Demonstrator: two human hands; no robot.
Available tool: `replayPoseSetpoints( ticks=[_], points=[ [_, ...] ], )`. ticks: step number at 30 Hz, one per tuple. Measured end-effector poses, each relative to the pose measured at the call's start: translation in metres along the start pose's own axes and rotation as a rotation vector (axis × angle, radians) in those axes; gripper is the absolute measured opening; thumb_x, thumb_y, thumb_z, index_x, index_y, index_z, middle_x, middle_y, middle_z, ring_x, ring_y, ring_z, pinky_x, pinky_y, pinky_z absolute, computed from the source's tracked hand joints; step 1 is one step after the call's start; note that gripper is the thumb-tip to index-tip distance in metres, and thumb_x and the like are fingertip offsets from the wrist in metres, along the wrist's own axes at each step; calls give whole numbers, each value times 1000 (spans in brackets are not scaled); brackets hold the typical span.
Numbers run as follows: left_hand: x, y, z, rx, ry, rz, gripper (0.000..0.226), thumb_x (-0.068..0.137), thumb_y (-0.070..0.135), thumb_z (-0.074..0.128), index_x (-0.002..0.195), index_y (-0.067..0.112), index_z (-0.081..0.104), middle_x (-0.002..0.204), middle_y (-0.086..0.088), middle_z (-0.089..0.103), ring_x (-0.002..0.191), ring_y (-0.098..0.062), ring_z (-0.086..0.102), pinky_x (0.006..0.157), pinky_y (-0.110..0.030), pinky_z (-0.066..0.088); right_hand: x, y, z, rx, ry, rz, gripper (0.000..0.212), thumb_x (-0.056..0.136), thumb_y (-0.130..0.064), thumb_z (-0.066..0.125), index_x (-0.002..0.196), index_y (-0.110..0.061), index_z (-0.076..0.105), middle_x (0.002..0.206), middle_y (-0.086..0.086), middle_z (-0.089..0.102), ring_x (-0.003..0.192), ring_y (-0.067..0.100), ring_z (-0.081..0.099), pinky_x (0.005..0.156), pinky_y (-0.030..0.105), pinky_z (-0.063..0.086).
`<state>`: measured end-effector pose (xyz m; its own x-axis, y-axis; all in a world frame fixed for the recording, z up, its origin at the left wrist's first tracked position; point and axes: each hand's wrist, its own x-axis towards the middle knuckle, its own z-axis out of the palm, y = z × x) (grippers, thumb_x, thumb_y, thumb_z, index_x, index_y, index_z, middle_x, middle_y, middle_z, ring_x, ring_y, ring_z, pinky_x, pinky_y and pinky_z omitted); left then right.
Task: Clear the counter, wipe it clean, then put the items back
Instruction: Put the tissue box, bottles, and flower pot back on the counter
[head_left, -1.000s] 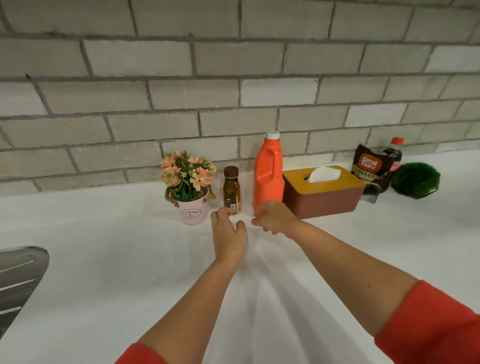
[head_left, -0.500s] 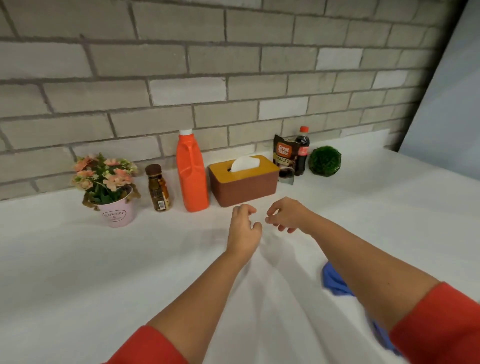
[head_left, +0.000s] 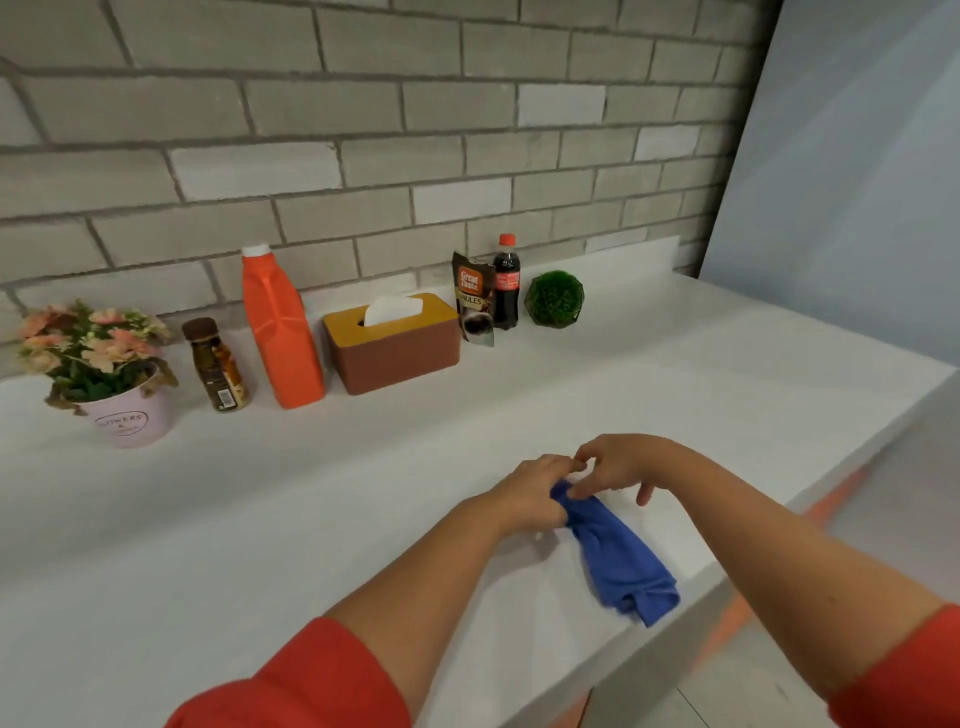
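Writing, pouch: coffee pouch (head_left: 474, 296) reads "Great Taste", below it "...NULES", first letters hidden
Writing, pot: pink flower pot (head_left: 130, 421) reads "...OWERS &"; lower line too blurred to read
Writing, other: cola bottle (head_left: 506, 286) has a red label, text too small; small brown bottle (head_left: 218, 366) shows a barcode
Materials: table (head_left: 260, 519) white, smooth and matte; wall (head_left: 363, 130) of grey brick; orange jug (head_left: 278, 332) plastic, flat-sided, white cap; tissue box (head_left: 395, 348) brown with a yellow lid, white tissue standing out of the slot; green ball (head_left: 554, 299) faceted
Row: all seven items stand along the wall, pouch touching the cola bottle
Cloth: blue cloth (head_left: 618, 561), soft, bunched into a wrinkled strip, lying on the table near its front edge, well apart from the row
Cloth axis: long axis runs from the far-left end, at the hands, to the near-right end by the table edge
Left hand: left hand (head_left: 530, 491) has its fingers curled round the far end of the cloth
Right hand: right hand (head_left: 618, 465) pinches the same end with thumb and forefinger, other fingers hanging loose
Sleeves: red sleeves (head_left: 311, 680), pushed up the forearms
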<state>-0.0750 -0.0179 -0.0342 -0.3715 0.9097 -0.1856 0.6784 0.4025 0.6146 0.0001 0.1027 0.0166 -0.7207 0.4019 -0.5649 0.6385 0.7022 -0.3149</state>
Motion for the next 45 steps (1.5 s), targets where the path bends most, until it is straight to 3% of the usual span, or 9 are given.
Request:
replayPoseSetpoints(
  ticks=[3, 6, 9, 17, 22, 26, 32, 41, 45],
  points=[
    [1, 5, 13, 247, -40, 26, 61, 86, 11, 53, 142, 25, 34, 144, -1, 37, 133, -25, 27, 110, -31, 26, -13, 13, 10, -31, -131, 40, 73, 78, -43, 72, 137, -17, 37, 120, 5, 52, 103, 21, 57, 84, 37, 54],
    [-1, 7, 20, 381, 19, 10, 51, 88, 15, 51, 135, 31, 42, 131, 1, 43, 120, -27, 34, 97, -35, 36, -18, 18, 25, -84, -126, 28, 68, 74, -44, 74, 127, -12, 45, 118, 7, 57, 102, 22, 58, 80, 34, 55],
    [-9, 10, 22, 502, 65, -16, 39, 92, 19, 47, 130, 29, 46, 121, -2, 46, 113, -27, 36, 83, -33, 30, -20, 15, 37, -94, -48, -21, 55, 75, -31, 75, 119, -8, 52, 112, 8, 59, 101, 25, 60, 78, 34, 56],
    [-72, -2, 18, 412, 174, -190, 23, 89, 20, 49, 111, 21, 57, 95, 1, 38, 107, -27, 38, 80, -32, 29, -39, -23, 58, -87, -53, -184, 36, 77, -9, 63, 112, -7, 59, 94, 7, 58, 84, 24, 56, 63, 26, 48],
    [-137, -22, 0, 369, 249, -326, 24, 89, 21, 50, 112, 21, 58, 99, -4, 44, 107, -27, 38, 83, -34, 31, -55, -77, 77, -96, -103, -321, 24, 77, -10, 62, 100, -12, 57, 91, 6, 58, 85, 23, 56, 65, 28, 49],
    [-196, -44, -12, 347, 294, -446, 26, 90, 22, 49, 114, 21, 57, 112, -8, 49, 109, -28, 38, 88, -36, 34, -72, -129, 105, -146, -132, -417, 35, 77, -10, 62, 112, -10, 59, 92, 7, 59, 85, 23, 56, 72, 31, 50],
    [-296, -81, -20, 317, 369, -571, 30, 89, 19, 47, 118, 22, 55, 113, -9, 49, 109, -29, 39, 88, -37, 36, -102, -204, 159, -183, -139, -546, 34, 75, -13, 63, 109, -11, 62, 91, 6, 61, 81, 22, 56, 65, 27, 45],
    [-468, -146, -26, 321, 442, -687, 38, 89, 14, 45, 125, 23, 52, 117, -8, 48, 108, -30, 39, 90, -40, 40, -168, -315, 272, -54, -186, -694, 39, 78, -15, 63, 116, -19, 54, 94, 6, 57, 83, 22, 55, 64, 26, 45],
    [-517, -170, -29, 358, 488, -703, 41, 87, 10, 47, 125, 23, 52, 119, -7, 47, 109, -29, 39, 82, -37, 37, -194, -350, 318, 33, -191, -753, 42, 81, -15, 63, 121, -18, 50, 96, 5, 54, 86, 21, 53, 70, 27, 44]
  ],
)
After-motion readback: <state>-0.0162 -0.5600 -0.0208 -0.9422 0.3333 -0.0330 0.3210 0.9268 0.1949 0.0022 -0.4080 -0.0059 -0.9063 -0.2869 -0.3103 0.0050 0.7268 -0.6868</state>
